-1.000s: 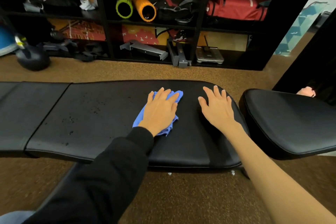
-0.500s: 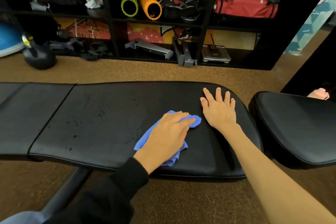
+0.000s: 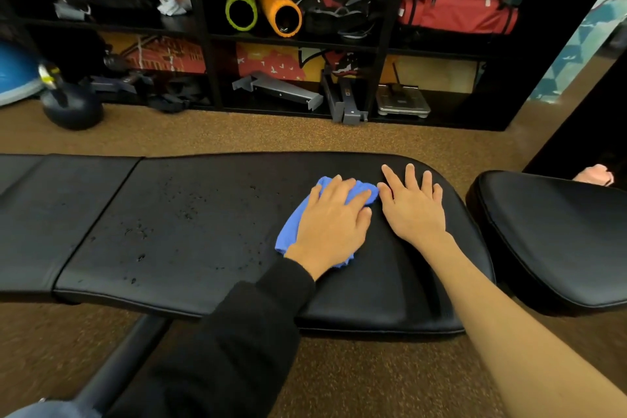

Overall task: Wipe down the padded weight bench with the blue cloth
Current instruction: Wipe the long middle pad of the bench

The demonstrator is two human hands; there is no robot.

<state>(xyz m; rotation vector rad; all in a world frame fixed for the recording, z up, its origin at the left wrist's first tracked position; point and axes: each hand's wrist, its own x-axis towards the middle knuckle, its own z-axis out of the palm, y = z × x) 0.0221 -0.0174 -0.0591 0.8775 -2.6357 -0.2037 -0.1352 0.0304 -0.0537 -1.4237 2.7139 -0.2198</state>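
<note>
Across the padded weight bench [image 3: 203,231], the left hand [image 3: 334,220] has swept from the near edge to just beside the right hand [image 3: 412,210], which lies flat and holds nothing. Straight fingers press, not clutch, the blue cloth [image 3: 288,236] against the pad. Overlapping strokes should work leftward to the droplets [image 3: 139,256].

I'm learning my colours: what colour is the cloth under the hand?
Blue. The cloth shows best in the head view, under the left hand.
</note>
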